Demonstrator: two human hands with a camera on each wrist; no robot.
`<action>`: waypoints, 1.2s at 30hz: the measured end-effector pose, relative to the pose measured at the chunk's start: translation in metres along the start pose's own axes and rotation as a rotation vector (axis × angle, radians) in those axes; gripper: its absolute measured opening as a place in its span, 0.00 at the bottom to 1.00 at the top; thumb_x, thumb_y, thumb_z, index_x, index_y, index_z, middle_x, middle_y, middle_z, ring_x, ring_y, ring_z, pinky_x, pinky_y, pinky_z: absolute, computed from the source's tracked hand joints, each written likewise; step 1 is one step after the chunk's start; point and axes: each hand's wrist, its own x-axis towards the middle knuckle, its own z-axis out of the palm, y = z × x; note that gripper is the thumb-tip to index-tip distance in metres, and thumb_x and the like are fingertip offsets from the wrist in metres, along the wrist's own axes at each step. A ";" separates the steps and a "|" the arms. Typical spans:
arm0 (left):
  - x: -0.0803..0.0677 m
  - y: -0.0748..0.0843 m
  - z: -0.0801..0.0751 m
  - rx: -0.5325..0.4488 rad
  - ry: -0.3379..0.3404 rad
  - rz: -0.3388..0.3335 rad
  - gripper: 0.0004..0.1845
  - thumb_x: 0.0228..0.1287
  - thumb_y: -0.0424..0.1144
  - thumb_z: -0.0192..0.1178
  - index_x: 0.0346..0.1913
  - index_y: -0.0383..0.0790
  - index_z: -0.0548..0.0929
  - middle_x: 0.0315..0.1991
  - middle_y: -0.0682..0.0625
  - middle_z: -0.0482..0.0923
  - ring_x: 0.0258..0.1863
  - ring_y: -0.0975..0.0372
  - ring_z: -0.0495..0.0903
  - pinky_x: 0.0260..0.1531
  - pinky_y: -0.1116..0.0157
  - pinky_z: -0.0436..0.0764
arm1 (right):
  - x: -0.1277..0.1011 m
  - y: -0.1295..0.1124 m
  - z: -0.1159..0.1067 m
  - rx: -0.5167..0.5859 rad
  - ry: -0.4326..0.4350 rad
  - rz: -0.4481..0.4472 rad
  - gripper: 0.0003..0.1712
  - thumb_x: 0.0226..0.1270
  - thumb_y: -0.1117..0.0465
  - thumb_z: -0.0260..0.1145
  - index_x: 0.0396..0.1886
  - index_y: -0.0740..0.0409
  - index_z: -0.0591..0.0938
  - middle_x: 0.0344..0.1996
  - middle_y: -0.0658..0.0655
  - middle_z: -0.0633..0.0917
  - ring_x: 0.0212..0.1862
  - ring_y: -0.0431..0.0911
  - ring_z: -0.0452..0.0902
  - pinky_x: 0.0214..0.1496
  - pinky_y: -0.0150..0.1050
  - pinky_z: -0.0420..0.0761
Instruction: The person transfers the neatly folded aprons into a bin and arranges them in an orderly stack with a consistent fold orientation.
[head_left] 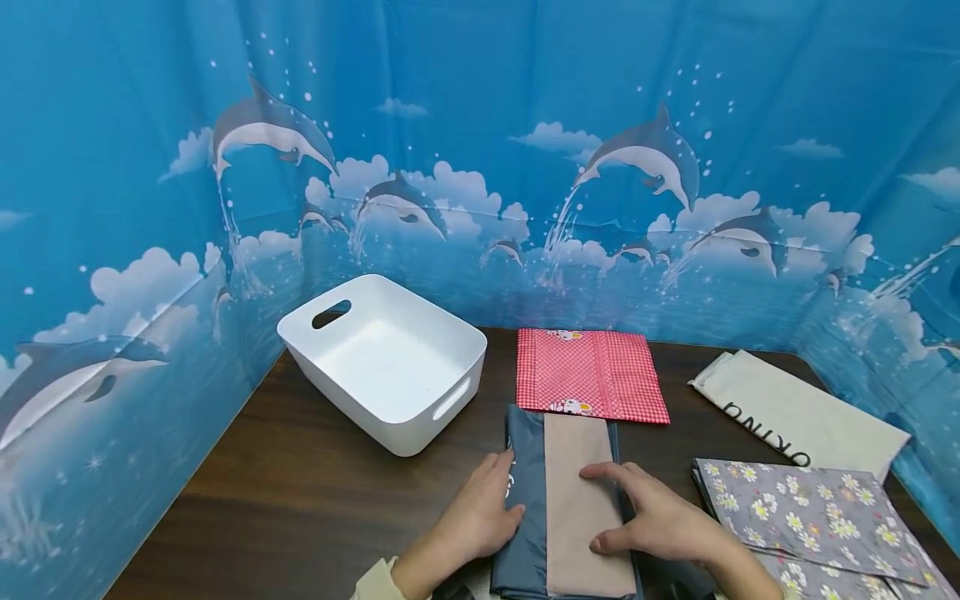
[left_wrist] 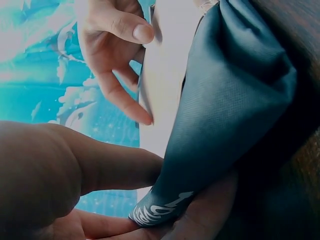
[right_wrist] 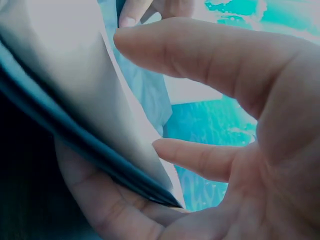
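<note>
A folded dark blue cloth point(head_left: 525, 500) with a beige middle panel point(head_left: 577, 508) and white lettering lies on the table in front of me. At its left edge, my left hand point(head_left: 483, 508) pinches the blue fabric, thumb over it and fingers underneath, clearest in the left wrist view. My right hand point(head_left: 660, 512) holds the opposite edge. Its thumb and index finger spread over the beige panel, while other fingers tuck beneath the dark layers point(right_wrist: 90, 135) in the right wrist view. The near end of the cloth runs close to the bottom of the head view.
A white plastic bin point(head_left: 382, 358) with handle holes stands at the back left. Behind the cloth lies a folded red gingham cloth point(head_left: 592, 375). To the right are a folded cream cloth point(head_left: 810, 408) with black letters and a grey daisy-patterned cloth point(head_left: 817, 517). Dolphin-printed curtains point(head_left: 480, 167) surround the table.
</note>
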 end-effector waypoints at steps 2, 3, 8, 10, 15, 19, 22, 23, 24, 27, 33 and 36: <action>0.005 -0.014 0.012 0.011 0.002 -0.009 0.40 0.68 0.37 0.71 0.78 0.27 0.67 0.69 0.32 0.74 0.71 0.41 0.76 0.69 0.43 0.78 | -0.001 0.001 0.001 0.020 -0.005 0.014 0.42 0.56 0.56 0.85 0.72 0.47 0.80 0.66 0.62 0.78 0.62 0.57 0.72 0.64 0.60 0.78; 0.008 -0.020 0.016 0.020 -0.002 -0.019 0.40 0.69 0.39 0.71 0.78 0.28 0.67 0.70 0.33 0.74 0.71 0.42 0.76 0.70 0.43 0.78 | -0.001 0.002 0.000 0.022 -0.005 0.011 0.41 0.56 0.57 0.85 0.70 0.46 0.81 0.66 0.62 0.78 0.63 0.57 0.72 0.63 0.59 0.78; 0.011 -0.025 0.017 0.048 0.000 -0.026 0.41 0.68 0.42 0.72 0.79 0.32 0.68 0.72 0.34 0.74 0.73 0.41 0.75 0.71 0.42 0.76 | -0.001 0.003 -0.001 0.047 -0.012 -0.067 0.32 0.56 0.61 0.83 0.62 0.48 0.84 0.66 0.63 0.79 0.64 0.58 0.71 0.60 0.53 0.78; 0.006 -0.018 0.010 0.005 -0.002 -0.019 0.40 0.67 0.39 0.72 0.78 0.30 0.69 0.72 0.31 0.74 0.73 0.38 0.74 0.72 0.39 0.75 | -0.001 0.003 0.000 0.069 -0.022 -0.080 0.29 0.56 0.64 0.83 0.58 0.50 0.84 0.64 0.62 0.79 0.63 0.58 0.70 0.58 0.51 0.76; -0.006 0.004 -0.009 -0.108 0.001 -0.006 0.37 0.65 0.33 0.72 0.74 0.24 0.71 0.66 0.27 0.77 0.67 0.35 0.77 0.68 0.37 0.77 | -0.002 0.003 0.002 0.118 -0.025 -0.044 0.27 0.55 0.67 0.82 0.54 0.52 0.84 0.61 0.60 0.79 0.63 0.59 0.69 0.57 0.48 0.74; -0.008 0.015 -0.022 -0.185 0.053 -0.005 0.35 0.62 0.32 0.74 0.71 0.26 0.76 0.52 0.34 0.85 0.39 0.53 0.86 0.46 0.56 0.86 | -0.003 0.000 -0.001 0.139 -0.024 -0.066 0.23 0.57 0.66 0.82 0.52 0.53 0.85 0.58 0.59 0.81 0.62 0.57 0.69 0.55 0.48 0.75; -0.009 0.024 -0.032 -0.287 0.081 -0.012 0.34 0.62 0.30 0.74 0.72 0.29 0.77 0.48 0.37 0.85 0.24 0.66 0.78 0.30 0.66 0.80 | -0.005 -0.004 -0.008 0.157 -0.017 -0.104 0.20 0.59 0.65 0.82 0.50 0.57 0.86 0.54 0.59 0.83 0.56 0.54 0.71 0.48 0.43 0.78; -0.009 0.027 -0.034 -0.317 0.084 -0.012 0.34 0.62 0.29 0.74 0.72 0.30 0.77 0.48 0.37 0.85 0.23 0.68 0.77 0.27 0.68 0.78 | -0.006 -0.005 -0.011 0.166 -0.013 -0.112 0.19 0.59 0.64 0.82 0.49 0.58 0.86 0.52 0.59 0.82 0.54 0.53 0.71 0.46 0.42 0.79; -0.009 0.029 -0.036 -0.341 0.085 -0.013 0.34 0.62 0.29 0.73 0.72 0.30 0.77 0.49 0.37 0.85 0.22 0.68 0.77 0.26 0.69 0.78 | -0.006 -0.006 -0.013 0.173 -0.007 -0.117 0.19 0.59 0.64 0.82 0.49 0.58 0.86 0.51 0.59 0.82 0.53 0.52 0.71 0.43 0.41 0.79; -0.012 0.034 -0.041 -0.379 0.078 -0.016 0.35 0.63 0.30 0.72 0.74 0.31 0.76 0.51 0.37 0.83 0.24 0.67 0.78 0.27 0.69 0.78 | -0.008 -0.009 -0.017 0.194 -0.008 -0.117 0.19 0.61 0.62 0.81 0.51 0.59 0.85 0.50 0.60 0.82 0.52 0.51 0.72 0.42 0.39 0.80; -0.020 0.038 -0.043 -0.463 0.070 -0.035 0.35 0.69 0.31 0.69 0.77 0.34 0.71 0.59 0.36 0.77 0.33 0.63 0.81 0.31 0.66 0.79 | -0.014 -0.009 -0.014 0.272 -0.064 -0.155 0.24 0.70 0.59 0.75 0.62 0.60 0.80 0.61 0.65 0.78 0.58 0.53 0.76 0.49 0.40 0.86; -0.022 0.039 -0.042 -0.516 0.086 -0.038 0.34 0.71 0.31 0.67 0.78 0.38 0.71 0.62 0.35 0.76 0.29 0.63 0.82 0.29 0.66 0.80 | -0.017 -0.007 -0.013 0.347 -0.116 -0.174 0.29 0.73 0.60 0.73 0.68 0.62 0.74 0.66 0.70 0.73 0.59 0.54 0.79 0.52 0.41 0.88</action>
